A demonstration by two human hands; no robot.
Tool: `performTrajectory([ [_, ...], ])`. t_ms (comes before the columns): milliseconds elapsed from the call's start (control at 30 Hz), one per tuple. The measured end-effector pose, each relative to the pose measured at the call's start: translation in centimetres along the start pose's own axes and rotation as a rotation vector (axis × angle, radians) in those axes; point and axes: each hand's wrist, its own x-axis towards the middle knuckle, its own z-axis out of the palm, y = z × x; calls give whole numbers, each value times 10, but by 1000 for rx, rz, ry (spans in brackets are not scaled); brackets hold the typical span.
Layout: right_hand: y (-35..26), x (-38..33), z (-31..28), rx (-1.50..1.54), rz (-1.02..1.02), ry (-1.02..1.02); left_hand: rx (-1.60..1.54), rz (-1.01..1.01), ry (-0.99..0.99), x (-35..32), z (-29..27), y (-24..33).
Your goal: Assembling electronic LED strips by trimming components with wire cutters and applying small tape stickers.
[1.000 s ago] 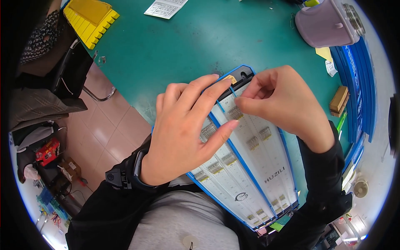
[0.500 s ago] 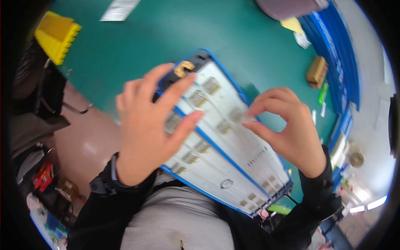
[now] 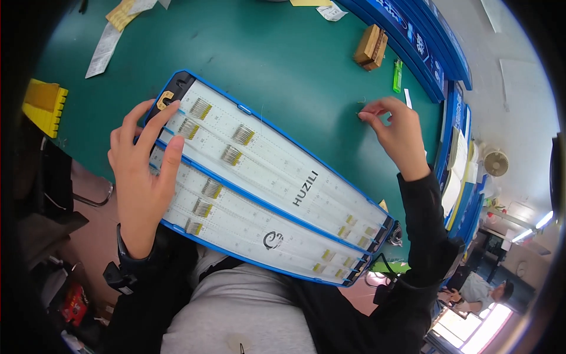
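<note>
Right grip (image 3: 400,131) narrowly pinched what seemed a tiny piece (image 3: 359,114), which slackening could have dropped onto the surface (image 3: 312,82) below.

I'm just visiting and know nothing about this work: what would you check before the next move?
1. Long blue-rimmed case with pale panels steadied: ok, the left hand rests on its left end.
2. Right hand away from the case: ok, it is above the green tabletop.
3. Right hand's fingers pinched together: ok.
4. Identity of anything between them: cannot tell, too small.
5. Tabletop free of loose things: not ok, a brown rectangular block lies there.
</note>
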Motion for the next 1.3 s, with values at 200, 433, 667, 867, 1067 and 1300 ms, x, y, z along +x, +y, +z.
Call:
performTrajectory([
  [200,8,-28,-14,23,-106,130,19,-26,-4,1,0,1],
  [433,-41,-131,-55,83,115,-28,31,12,43,-2,-4,2],
  [667,-41,-151,-12,105,86,-53,-2,162,-13,-23,6,53],
  [867,-38,-146,-1,-47,-13,-23,-338,390,-610,-63,28,148],
  [1067,-29,-153,1,-75,-45,0,-291,474,-611,-82,59,157],
  [1300,5,-221,-54,-96,321,-45,-247,474,-639,-82,58,157],
])
